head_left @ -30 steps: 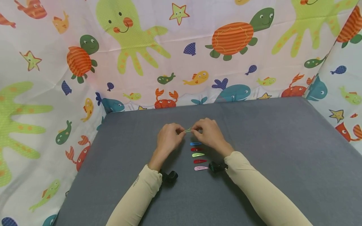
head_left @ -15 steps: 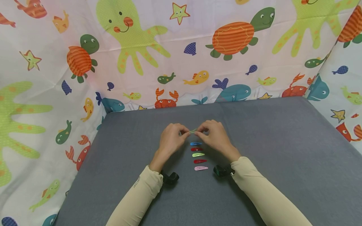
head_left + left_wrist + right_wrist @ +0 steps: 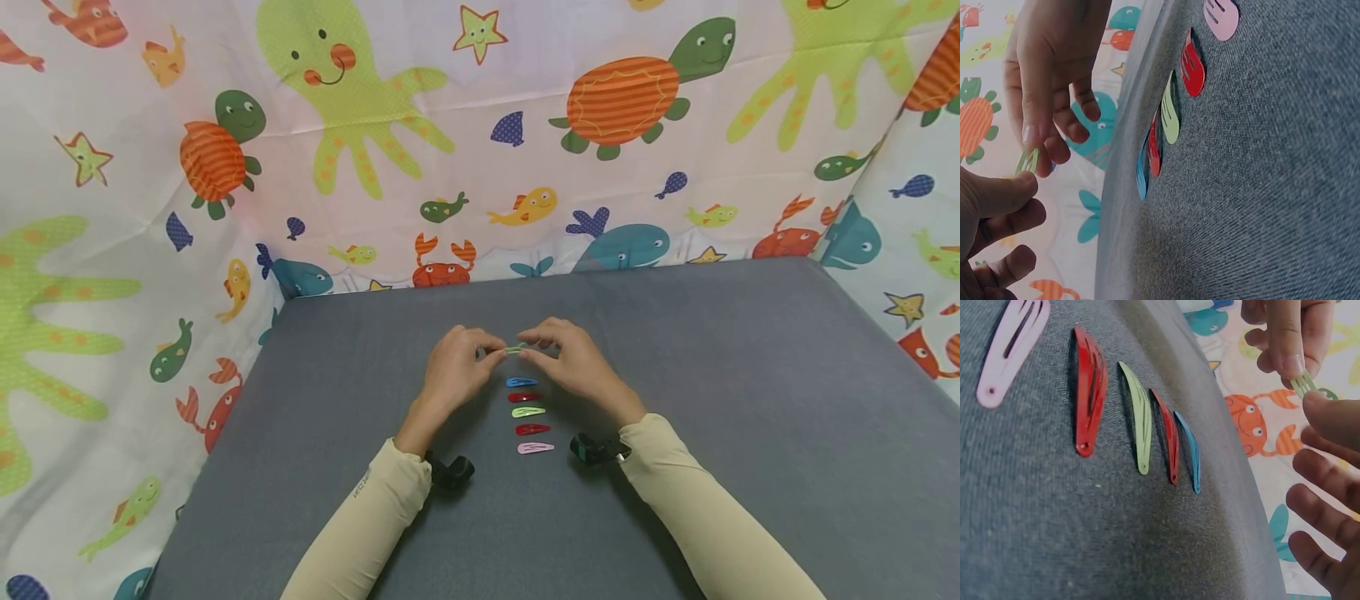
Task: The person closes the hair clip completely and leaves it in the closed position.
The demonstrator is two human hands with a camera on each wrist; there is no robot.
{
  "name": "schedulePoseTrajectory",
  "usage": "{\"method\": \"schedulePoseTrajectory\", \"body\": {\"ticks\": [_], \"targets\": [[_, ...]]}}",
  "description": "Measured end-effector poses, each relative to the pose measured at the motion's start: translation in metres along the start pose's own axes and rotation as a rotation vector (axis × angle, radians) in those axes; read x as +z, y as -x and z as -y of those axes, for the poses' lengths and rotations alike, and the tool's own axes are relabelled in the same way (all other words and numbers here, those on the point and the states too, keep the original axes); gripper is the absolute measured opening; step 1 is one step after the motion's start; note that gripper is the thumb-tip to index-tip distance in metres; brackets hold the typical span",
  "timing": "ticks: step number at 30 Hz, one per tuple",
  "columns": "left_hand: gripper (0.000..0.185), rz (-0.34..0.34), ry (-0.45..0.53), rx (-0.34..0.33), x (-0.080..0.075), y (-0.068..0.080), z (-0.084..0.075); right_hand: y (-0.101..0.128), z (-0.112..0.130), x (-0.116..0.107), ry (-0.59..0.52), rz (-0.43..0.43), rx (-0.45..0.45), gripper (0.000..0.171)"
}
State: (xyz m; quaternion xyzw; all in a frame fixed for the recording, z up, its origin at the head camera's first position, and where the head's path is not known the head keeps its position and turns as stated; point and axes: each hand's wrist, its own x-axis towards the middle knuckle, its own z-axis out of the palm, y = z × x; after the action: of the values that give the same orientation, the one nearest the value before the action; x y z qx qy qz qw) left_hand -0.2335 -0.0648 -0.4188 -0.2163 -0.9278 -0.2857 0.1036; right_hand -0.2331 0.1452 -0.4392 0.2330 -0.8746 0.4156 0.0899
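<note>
Green clip (image 3: 514,348): held just above the grey table (image 3: 750,375), pinched end to end between left hand (image 3: 452,372) and right hand (image 3: 572,361), beyond a row of five clips (image 3: 528,413); risk: fingertip-only grip may slip, dropping it onto the row and scattering it.

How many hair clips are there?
6: blue, red, green, red and pink in a row on the table; one green clip pinched between both hands.
</note>
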Motion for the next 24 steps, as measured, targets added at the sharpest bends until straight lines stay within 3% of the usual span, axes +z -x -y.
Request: {"method": "schedulePoseTrajectory", "body": {"ticks": [9, 17, 24], "targets": [[0.01, 0.076, 0.079, 0.092, -0.002, -0.003, 0.006, 0.0, -0.005, -0.002, -0.072, -0.009, -0.027, 0.01], [0.01, 0.116, 0.19, 0.159, -0.001, -0.004, 0.014, 0.003, -0.007, -0.005, -0.164, 0.024, -0.038, 0.01], [0.009, 0.158, 0.288, 0.171, -0.001, -0.005, 0.018, 0.006, -0.007, -0.009, -0.255, 0.087, -0.022, 0.013]]}}
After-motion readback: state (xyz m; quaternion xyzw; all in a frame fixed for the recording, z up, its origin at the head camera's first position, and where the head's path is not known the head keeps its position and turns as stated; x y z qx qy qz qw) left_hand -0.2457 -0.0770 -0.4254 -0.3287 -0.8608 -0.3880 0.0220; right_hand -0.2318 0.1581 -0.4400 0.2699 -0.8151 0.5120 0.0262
